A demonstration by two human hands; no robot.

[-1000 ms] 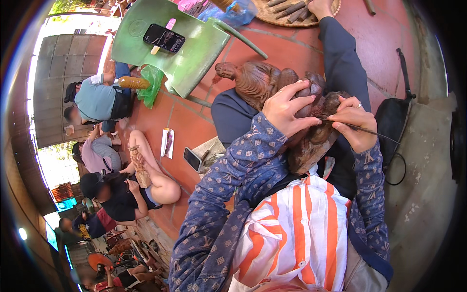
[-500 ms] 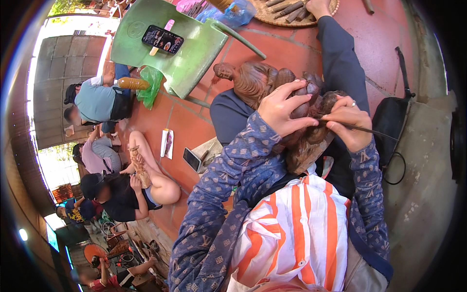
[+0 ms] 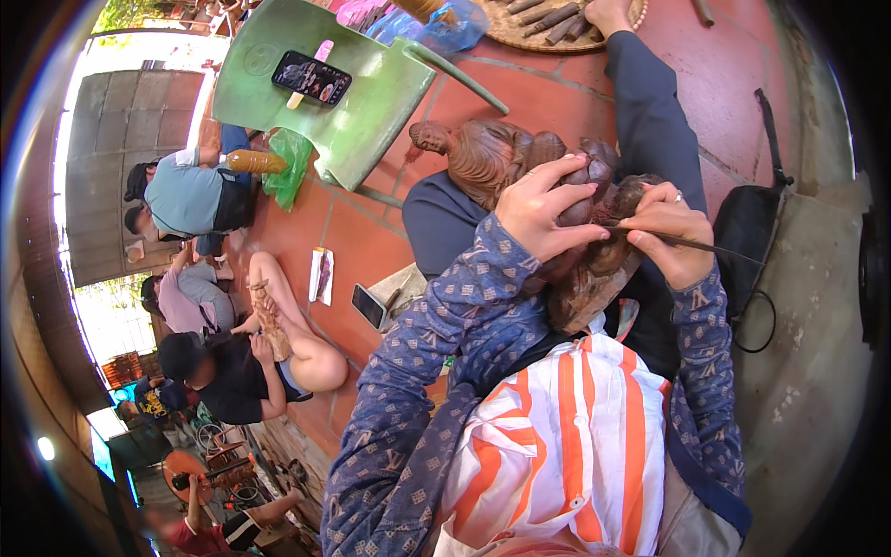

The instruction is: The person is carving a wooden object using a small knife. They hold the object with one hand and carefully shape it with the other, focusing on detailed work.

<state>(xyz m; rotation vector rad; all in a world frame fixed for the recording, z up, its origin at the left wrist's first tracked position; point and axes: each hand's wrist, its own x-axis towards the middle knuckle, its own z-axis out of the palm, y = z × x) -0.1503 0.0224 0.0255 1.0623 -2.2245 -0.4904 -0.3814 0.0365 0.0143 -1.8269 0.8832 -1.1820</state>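
Note:
A dark brown wooden carving (image 3: 487,167) of a robed seated figure lies tilted across my lap, its head toward the left and its rough base toward me. My left hand (image 3: 548,213) grips the carving's lower part, thumb and fingers pressed on its rounded lumps. Pinched in my right hand (image 3: 676,232) is a thin, dark, rod-like hand tool (image 3: 719,249). Its near end meets the wood by my left thumb, while its long end points out to the right. The exact tip is hidden between the fingers and the carving.
A green plastic chair (image 3: 371,102) carrying a phone (image 3: 311,78) stands far left. Beyond my foot lies a woven tray (image 3: 631,19) of wooden-handled tools. A black bag (image 3: 742,232) rests at right. Another phone (image 3: 368,304) lies on the tiles, near a seated person (image 3: 232,371) holding a pale carving.
My hands, the tool and the carving keep nearly the same places, with only a slight shift. At lower left, a person in red has raised an arm a little.

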